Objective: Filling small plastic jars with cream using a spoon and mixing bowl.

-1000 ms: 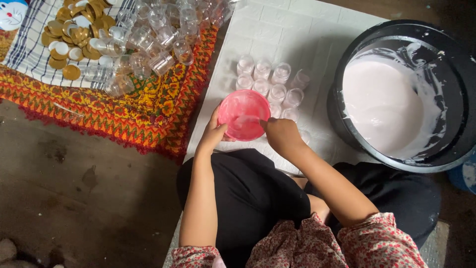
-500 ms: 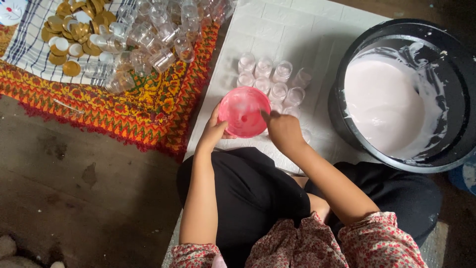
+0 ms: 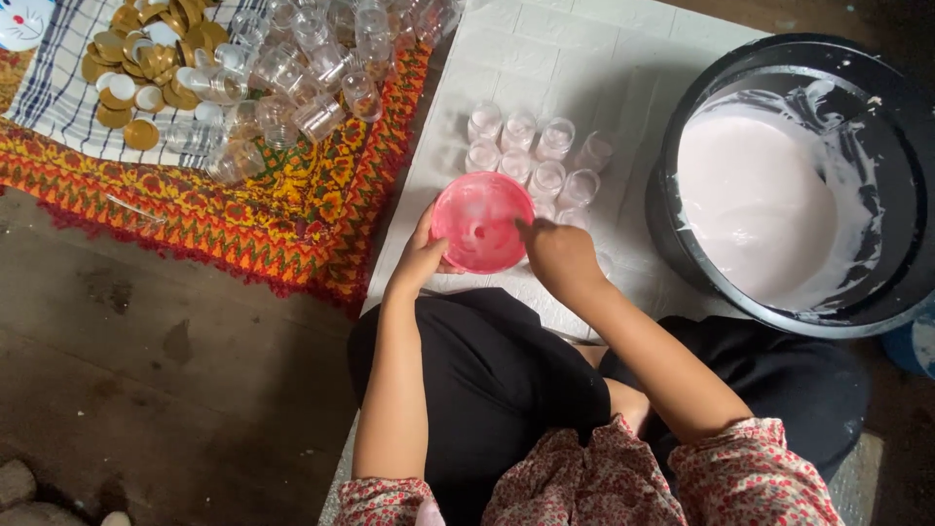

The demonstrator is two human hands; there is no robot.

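Compared with a second ago, little differs: the pink funnel (image 3: 480, 222) sits a touch lower and nearer the person's lap, and both hands keep their hold. The left hand (image 3: 421, 261) clasps the funnel's near-left rim, fingers closed on it; the right hand (image 3: 557, 258) grips its right rim the same way. The funnel hangs above the white mat (image 3: 584, 58), near the middle of its front edge. Just beyond it stand about eight small jars (image 3: 534, 156) in two rows. One black tub (image 3: 881, 312) of pale pink liquid rests at the mat's right edge. One patterned cloth (image 3: 243, 214) to the left carries a heap of empty jars (image 3: 312, 68) and gold lids (image 3: 127, 83), too many to count.
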